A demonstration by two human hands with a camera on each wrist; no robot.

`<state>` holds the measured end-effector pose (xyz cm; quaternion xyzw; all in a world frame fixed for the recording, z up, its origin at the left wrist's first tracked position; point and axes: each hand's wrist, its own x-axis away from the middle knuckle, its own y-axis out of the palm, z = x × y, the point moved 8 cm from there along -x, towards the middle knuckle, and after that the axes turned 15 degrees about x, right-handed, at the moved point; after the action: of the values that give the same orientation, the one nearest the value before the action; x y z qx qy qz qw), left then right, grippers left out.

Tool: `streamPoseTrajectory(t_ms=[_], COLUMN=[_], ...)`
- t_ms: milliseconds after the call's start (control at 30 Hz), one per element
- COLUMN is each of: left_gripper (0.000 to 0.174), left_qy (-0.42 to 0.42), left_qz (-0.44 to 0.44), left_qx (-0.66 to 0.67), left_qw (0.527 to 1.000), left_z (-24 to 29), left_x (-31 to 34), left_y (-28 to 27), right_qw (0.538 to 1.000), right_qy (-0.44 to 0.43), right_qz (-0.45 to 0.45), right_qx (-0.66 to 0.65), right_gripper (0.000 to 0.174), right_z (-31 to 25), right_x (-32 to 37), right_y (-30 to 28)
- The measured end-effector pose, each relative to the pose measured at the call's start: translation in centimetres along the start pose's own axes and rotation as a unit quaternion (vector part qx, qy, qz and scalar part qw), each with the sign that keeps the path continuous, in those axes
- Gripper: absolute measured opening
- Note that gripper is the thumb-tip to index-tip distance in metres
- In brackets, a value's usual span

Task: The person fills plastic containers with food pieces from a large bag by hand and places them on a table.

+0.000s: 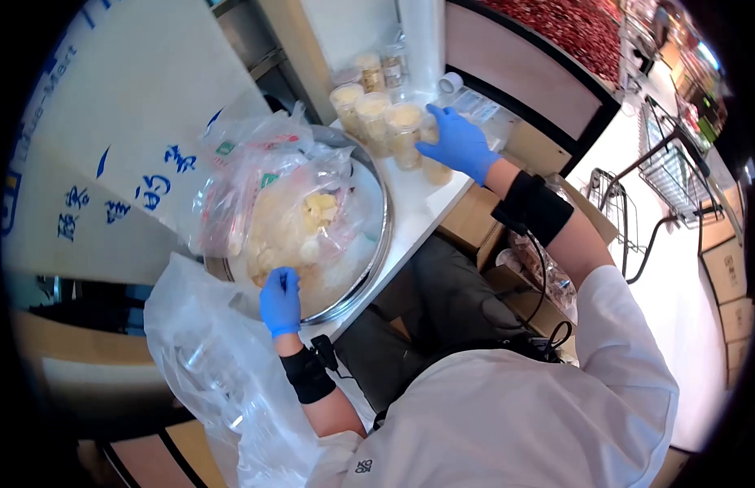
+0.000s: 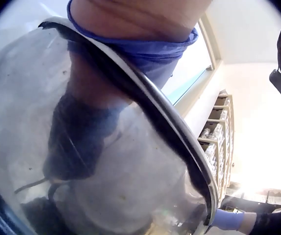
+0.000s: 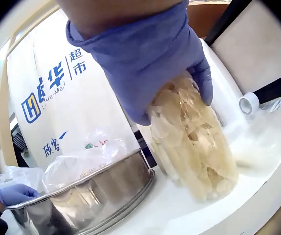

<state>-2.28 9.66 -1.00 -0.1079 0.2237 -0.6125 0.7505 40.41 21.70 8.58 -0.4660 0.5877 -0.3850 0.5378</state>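
My blue-gloved right hand point(image 1: 459, 146) grips a clear jar point(image 3: 199, 147) of pale yellow pieces round its top, with thumb and fingers on opposite sides. The jar stands at the table's edge beside several similar filled jars point(image 1: 373, 122). My gloved left hand point(image 1: 280, 305) is at the near rim of a round metal basin point(image 1: 386, 232), its fingers bent over the contents. I cannot tell whether they hold anything. In the basin lie pale yellow pieces point(image 1: 319, 210) and crumpled clear plastic bags point(image 1: 231, 203). The left wrist view shows mostly the basin's shiny outer wall point(image 2: 130, 166), which hides the fingers.
A white roll of tape point(image 1: 451, 82) lies behind the jars on the white table point(image 1: 422, 203). A large plastic sheet point(image 1: 198, 342) hangs at the left. Under the table's right side are open cardboard boxes point(image 1: 467, 215); a shopping cart point(image 1: 674, 163) stands farther right.
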Motion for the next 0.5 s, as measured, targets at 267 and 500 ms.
streamPoseTrajectory(t_ms=[267,500], left_gripper=[0.039,0.021], left_qy=[-0.087,0.031], left_qz=[0.011,0.006], left_qx=[-0.158,-0.070], left_qw=[0.984,0.997], left_z=[0.2,1.3], left_x=[0.1,0.1], left_y=[-0.3,0.1], right_qw=[0.925,0.913], right_qy=[-0.098,-0.342], right_qz=[0.360,0.115], right_qx=[0.074,-0.192], right_gripper=[0.061,0.022], right_z=[-5.7,-16.5], right_x=[2.9,6.1], right_y=[-4.6,1.1])
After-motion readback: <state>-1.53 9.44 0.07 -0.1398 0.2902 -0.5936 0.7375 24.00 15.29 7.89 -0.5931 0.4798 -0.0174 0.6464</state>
